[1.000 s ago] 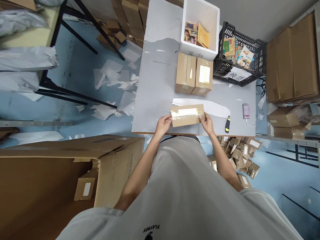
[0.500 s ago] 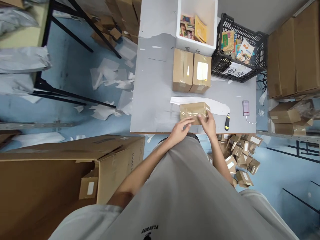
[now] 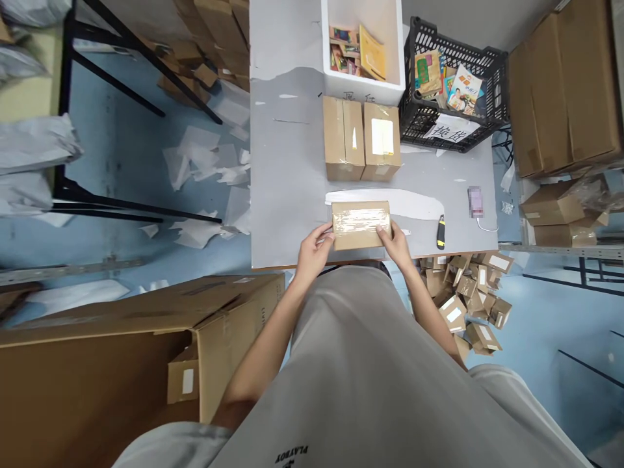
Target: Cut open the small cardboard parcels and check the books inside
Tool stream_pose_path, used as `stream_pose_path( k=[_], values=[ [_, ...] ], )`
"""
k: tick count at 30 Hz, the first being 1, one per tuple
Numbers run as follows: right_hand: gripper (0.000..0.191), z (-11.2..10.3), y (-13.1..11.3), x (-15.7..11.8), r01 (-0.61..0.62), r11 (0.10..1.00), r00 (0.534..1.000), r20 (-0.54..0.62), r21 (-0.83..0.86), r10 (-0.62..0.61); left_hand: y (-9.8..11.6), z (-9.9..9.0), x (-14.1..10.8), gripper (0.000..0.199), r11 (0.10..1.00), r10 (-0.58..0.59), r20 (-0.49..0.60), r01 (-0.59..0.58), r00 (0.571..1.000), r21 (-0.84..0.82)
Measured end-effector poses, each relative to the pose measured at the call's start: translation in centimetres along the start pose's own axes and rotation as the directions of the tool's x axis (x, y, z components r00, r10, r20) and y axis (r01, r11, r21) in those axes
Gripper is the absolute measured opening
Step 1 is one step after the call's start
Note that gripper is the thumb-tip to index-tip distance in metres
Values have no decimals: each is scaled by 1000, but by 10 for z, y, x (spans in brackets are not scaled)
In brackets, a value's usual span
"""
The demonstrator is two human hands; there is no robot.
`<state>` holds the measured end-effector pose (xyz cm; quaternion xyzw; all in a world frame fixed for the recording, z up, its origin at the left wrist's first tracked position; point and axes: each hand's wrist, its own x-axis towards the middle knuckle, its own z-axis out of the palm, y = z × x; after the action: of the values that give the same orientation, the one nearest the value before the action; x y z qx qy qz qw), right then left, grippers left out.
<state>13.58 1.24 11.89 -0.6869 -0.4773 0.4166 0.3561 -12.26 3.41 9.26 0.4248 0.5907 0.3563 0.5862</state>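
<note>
A small brown cardboard box [image 3: 358, 239] with shiny clear tape over its top is held between my two hands near the table's front edge. My left hand [image 3: 314, 250] grips its left end, fingers and thumb at the corner. At the right end, my right hand [image 3: 396, 246] has its thumb on the top and its fingers round the side. Behind the box lies a white paper strip [image 3: 414, 204]. A black and yellow box cutter [image 3: 441, 233] rests on the table to the right of my right hand.
Two taped cartons [image 3: 344, 143] stand behind, before a white foam box [image 3: 363, 88] and a black crate [image 3: 453, 130] holding booklets. A phone [image 3: 475, 201] with a cable lies at right. Small boxes [image 3: 475, 292] are heaped on the floor; a large open carton [image 3: 238, 338] stands at left.
The box has been turned straighter, and its taped top now faces me. My left hand has moved from its front edge to its left end.
</note>
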Motion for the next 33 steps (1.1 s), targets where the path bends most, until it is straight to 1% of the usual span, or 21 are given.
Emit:
stream_pose_path(
  k=[3,6,8,10,12,15,17,19,21,23,25,26,28,30,32,33],
  values=[
    [81,27,10,0,-57,993,992,117,106,44,-1,-24,-4,46,998,7,-87,-2,996,62],
    [89,49,20,0,-134,982,979,173,131,110,-6,-39,-3,44,996,7,-135,5,991,89],
    [87,55,24,2,-154,983,976,172,102,135,-8,-43,-3,42,995,4,-143,10,990,95],
    [83,55,25,5,-154,986,977,159,67,142,-10,-44,-3,42,995,-7,-146,22,989,99],
    [81,50,27,9,-148,987,980,146,55,139,-11,-41,-3,41,995,-11,-149,25,989,94],
    [82,36,34,15,-141,986,980,150,89,127,-14,-35,0,42,999,0,-125,4,992,32],
    [84,22,41,19,-144,982,981,149,126,124,-20,-32,9,45,1000,-8,-103,7,995,-17],
    [90,6,50,21,-161,977,983,113,139,146,-29,-29,23,45,998,-58,-102,54,993,-43],
    [97,-11,57,21,-192,976,981,21,104,191,-40,-25,40,43,985,-171,-128,165,977,-60],
    [99,-27,62,19,-222,975,968,-111,27,223,-50,-19,54,41,954,-297,-149,288,943,-80],
    [98,-39,61,15,-220,975,952,-226,-43,205,-58,-9,62,37,926,-375,-134,366,917,-89],
    [96,-43,59,12,-202,977,950,-255,-62,181,-61,-4,63,35,919,-393,-107,384,913,-92],
    [93,-48,53,4,-151,986,960,-246,-69,130,-65,8,60,35,908,-410,-28,406,912,-103],
    [89,-49,46,-2,-121,990,975,-196,-73,105,-65,18,53,37,901,-413,55,417,909,-118],
    [87,-47,43,-6,-121,986,980,-172,-111,101,-62,24,47,40,907,-388,111,400,915,-130],
    [87,-47,43,-6,-114,984,982,-166,-138,90,-61,24,45,42,918,-359,122,374,925,-133]
  ],
)
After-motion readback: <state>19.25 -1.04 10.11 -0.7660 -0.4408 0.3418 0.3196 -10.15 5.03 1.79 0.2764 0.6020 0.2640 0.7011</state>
